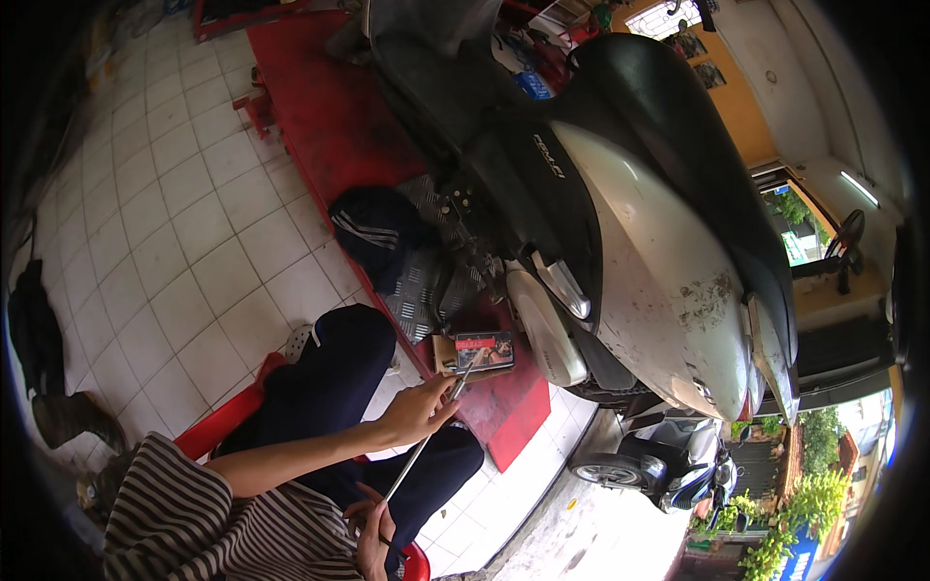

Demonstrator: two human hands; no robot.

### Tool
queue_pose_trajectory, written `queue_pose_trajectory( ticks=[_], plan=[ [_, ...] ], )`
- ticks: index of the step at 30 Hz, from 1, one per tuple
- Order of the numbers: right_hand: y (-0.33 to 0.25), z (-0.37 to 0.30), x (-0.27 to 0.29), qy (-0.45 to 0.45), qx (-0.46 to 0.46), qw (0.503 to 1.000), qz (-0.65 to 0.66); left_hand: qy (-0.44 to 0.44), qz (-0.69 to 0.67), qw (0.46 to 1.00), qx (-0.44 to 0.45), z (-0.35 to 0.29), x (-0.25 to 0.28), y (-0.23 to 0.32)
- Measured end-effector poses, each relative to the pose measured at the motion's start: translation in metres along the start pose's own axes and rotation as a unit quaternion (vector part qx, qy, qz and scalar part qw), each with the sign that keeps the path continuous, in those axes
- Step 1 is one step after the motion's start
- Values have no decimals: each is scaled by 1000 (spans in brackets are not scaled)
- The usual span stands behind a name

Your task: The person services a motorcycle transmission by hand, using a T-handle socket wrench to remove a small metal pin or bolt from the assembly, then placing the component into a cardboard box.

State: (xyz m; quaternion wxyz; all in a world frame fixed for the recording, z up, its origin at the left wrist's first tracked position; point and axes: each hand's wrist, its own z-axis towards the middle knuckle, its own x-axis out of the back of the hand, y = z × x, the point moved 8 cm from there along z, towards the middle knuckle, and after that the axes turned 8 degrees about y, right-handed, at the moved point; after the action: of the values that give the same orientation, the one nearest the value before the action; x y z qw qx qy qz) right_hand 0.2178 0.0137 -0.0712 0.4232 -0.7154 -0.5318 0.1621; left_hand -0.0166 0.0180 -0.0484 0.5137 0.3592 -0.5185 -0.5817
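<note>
My left hand is closed around the upper part of a long thin metal rod, which slants down toward my lap. Lower down, my right hand has its fingers wrapped round the rod's other end, where a short dark piece sticks out; I cannot make out what kind of tool it is. Just past the rod's far tip, a small flat box or case with a red and dark printed face lies beside an open cardboard box on the red platform. Above it stands a grey and black scooter.
A dark bundle with light stripes rests on the platform near a metal tread plate. I sit on a red stool, knees close to the platform edge. White floor tiles stretch left; another motorbike is parked outside.
</note>
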Motion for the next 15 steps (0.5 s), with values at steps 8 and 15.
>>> queue_pose_trajectory(
  ticks=[8, 15],
  plan=[
    [-22, 10, -8, -47, 91, 990, 98, -30, 43, 999, -9, 13, -5, -17],
    [-19, -11, -8, -42, 94, 982, 157, -109, 49, 992, 26, -5, -24, -17]
  ],
)
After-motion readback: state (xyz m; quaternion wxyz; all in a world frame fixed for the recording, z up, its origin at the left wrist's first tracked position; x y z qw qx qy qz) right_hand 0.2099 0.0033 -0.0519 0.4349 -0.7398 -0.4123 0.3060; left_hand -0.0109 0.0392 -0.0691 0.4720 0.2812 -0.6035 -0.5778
